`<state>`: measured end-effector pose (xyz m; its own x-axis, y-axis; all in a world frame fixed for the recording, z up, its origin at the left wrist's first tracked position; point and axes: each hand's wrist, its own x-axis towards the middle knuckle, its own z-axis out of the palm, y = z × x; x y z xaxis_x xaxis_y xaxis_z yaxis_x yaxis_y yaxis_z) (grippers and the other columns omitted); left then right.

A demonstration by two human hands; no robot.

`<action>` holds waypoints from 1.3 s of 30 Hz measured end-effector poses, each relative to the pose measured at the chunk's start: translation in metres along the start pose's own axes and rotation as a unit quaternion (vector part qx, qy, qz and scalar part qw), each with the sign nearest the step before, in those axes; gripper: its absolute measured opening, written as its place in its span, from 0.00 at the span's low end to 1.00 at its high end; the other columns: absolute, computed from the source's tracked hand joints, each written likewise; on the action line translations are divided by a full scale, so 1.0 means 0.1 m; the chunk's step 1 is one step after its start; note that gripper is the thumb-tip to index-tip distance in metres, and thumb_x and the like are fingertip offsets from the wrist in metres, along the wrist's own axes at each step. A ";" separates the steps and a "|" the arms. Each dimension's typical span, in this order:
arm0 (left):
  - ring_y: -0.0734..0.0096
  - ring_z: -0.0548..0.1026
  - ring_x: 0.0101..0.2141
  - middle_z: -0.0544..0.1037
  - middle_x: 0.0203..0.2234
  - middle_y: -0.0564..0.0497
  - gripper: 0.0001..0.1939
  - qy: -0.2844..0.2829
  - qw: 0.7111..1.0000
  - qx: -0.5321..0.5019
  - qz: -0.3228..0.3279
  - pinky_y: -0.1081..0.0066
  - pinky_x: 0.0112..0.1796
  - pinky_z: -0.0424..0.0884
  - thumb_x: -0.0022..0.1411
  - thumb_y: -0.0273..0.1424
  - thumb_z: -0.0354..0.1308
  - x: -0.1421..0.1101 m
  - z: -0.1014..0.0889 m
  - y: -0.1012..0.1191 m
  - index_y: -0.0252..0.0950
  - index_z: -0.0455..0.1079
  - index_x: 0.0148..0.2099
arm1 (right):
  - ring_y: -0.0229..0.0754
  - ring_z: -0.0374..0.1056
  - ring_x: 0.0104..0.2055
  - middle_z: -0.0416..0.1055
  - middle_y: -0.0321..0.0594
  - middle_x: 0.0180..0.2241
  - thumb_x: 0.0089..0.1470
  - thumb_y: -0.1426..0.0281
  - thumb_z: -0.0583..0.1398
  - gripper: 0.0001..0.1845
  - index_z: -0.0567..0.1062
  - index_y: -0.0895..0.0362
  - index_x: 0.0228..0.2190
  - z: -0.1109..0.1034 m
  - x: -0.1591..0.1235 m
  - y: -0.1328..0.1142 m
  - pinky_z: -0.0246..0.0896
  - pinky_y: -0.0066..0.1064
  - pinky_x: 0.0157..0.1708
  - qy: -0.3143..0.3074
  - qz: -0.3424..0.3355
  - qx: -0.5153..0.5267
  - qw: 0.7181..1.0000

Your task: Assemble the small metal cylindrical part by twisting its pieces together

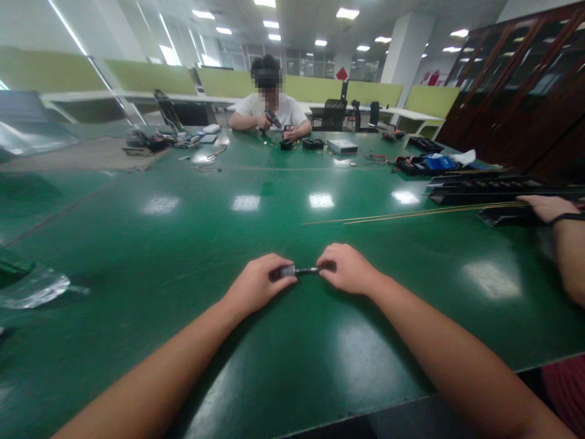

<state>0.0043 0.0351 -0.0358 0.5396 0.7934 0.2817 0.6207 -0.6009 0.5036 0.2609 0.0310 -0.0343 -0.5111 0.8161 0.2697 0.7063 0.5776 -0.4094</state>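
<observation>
My left hand [261, 279] closes its thumb and fingers round the grey cylindrical end of a screwdriver-like tool [305, 271]. From that end a thin dark shaft runs level to the right, just above or on the green table. My right hand [343, 268] pinches the shaft's far tip between thumb and fingers. Whether a small part sits at that tip is hidden by the fingers.
Across the green table [205, 213], a person [269, 113] holds a power drill [273, 117]. At right, another person's hand [543, 207] rests on thin brass-coloured rods [411, 212] beside dark metal profiles [484, 190]. A tool tray [425, 164] lies behind; clear plastic [36, 289] lies left.
</observation>
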 end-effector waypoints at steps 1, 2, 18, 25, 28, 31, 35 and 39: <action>0.66 0.76 0.36 0.79 0.37 0.49 0.13 0.000 1.000 0.000 0.000 0.68 0.40 0.71 0.61 0.39 0.63 0.00 0.00 -0.01 0.38 0.76 0.46 | 0.41 0.68 0.39 0.76 0.40 0.34 0.52 0.73 0.64 0.06 0.80 0.56 0.34 -0.01 0.00 0.02 0.60 0.34 0.42 -0.006 0.006 -0.002 1.000; 0.66 0.76 0.36 0.79 0.37 0.49 0.13 0.000 1.000 0.000 -0.001 0.68 0.40 0.71 0.61 0.39 0.63 0.00 0.00 -0.01 0.38 0.76 0.46 | 0.41 0.69 0.39 0.76 0.40 0.33 0.52 0.73 0.64 0.06 0.80 0.56 0.34 -0.03 0.00 0.04 0.61 0.33 0.41 -0.010 0.012 -0.005 1.000; 0.69 0.77 0.32 0.80 0.34 0.53 0.15 0.003 1.000 -0.001 -0.013 0.71 0.35 0.71 0.63 0.40 0.60 0.03 0.01 0.10 0.39 0.74 0.49 | 0.42 0.68 0.41 0.76 0.42 0.36 0.58 0.70 0.62 0.07 0.80 0.57 0.38 0.18 0.12 -0.12 0.61 0.33 0.43 0.013 -0.044 0.034 0.998; 0.64 0.77 0.41 0.79 0.41 0.48 0.11 0.031 0.998 -0.007 0.048 0.68 0.44 0.72 0.59 0.36 0.64 0.03 0.00 0.09 0.37 0.76 0.43 | 0.42 0.67 0.42 0.76 0.42 0.38 0.59 0.69 0.61 0.08 0.79 0.56 0.39 0.22 0.12 -0.15 0.61 0.34 0.45 0.018 -0.043 0.025 0.999; 0.66 0.77 0.35 0.80 0.35 0.49 0.11 0.022 1.000 0.001 0.020 0.69 0.38 0.72 0.58 0.35 0.64 0.02 0.01 0.06 0.37 0.75 0.42 | 0.43 0.67 0.42 0.76 0.42 0.38 0.57 0.68 0.62 0.08 0.79 0.57 0.39 0.21 0.11 -0.14 0.61 0.35 0.44 0.022 -0.042 0.025 0.999; 0.65 0.78 0.35 0.81 0.35 0.50 0.11 0.018 1.000 0.012 -0.001 0.69 0.38 0.72 0.60 0.37 0.63 0.03 0.02 0.05 0.38 0.76 0.44 | 0.44 0.66 0.44 0.75 0.43 0.40 0.55 0.68 0.64 0.13 0.77 0.57 0.43 0.20 0.09 -0.14 0.61 0.36 0.46 0.035 -0.042 0.032 0.998; 0.64 0.79 0.37 0.82 0.39 0.50 0.15 0.013 1.000 0.014 -0.001 0.68 0.41 0.73 0.62 0.40 0.61 0.03 0.02 0.05 0.39 0.76 0.48 | 0.44 0.66 0.45 0.75 0.43 0.41 0.53 0.69 0.65 0.17 0.76 0.57 0.46 0.20 0.07 -0.12 0.61 0.36 0.47 0.054 -0.033 0.039 0.997; 0.64 0.79 0.38 0.82 0.39 0.49 0.15 0.014 1.000 0.017 0.009 0.68 0.43 0.73 0.63 0.41 0.61 0.03 0.02 0.04 0.39 0.77 0.47 | 0.43 0.66 0.43 0.75 0.42 0.39 0.54 0.69 0.64 0.12 0.77 0.57 0.42 0.21 0.07 -0.11 0.61 0.35 0.45 0.050 -0.028 0.035 0.998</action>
<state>0.0095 0.0352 -0.0347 0.5355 0.7840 0.3140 0.6296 -0.6184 0.4703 0.2393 0.0302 -0.0457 -0.4953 0.7823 0.3776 0.6399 0.6226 -0.4504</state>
